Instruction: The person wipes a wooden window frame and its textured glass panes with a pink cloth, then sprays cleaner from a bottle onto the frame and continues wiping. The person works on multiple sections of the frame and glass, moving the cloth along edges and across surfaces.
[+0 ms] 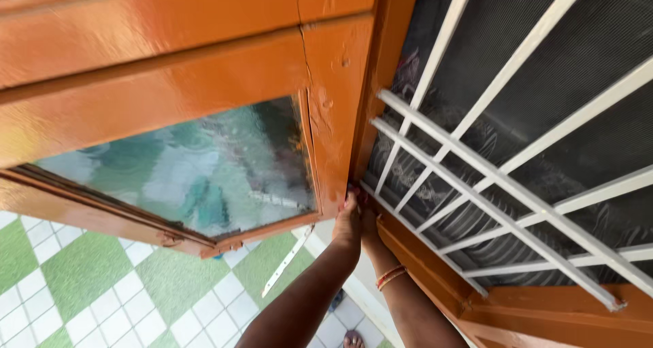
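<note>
The glossy orange wooden window shutter (204, 117), paned with rippled frosted glass (197, 174), is gripped at its lower corner by the left hand (348, 220). The right hand (369, 224) is pressed against the frame beside the white metal grille (503, 185); its fingers are hidden.

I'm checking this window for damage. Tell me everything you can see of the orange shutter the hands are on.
The orange window shutter is a glossy painted wooden frame, swung open from the white-barred window. It holds a pane of textured blue-green glass. A crack runs down its corner joint. Both hands, left and right, touch its lower corner by the hinge edge.
</note>
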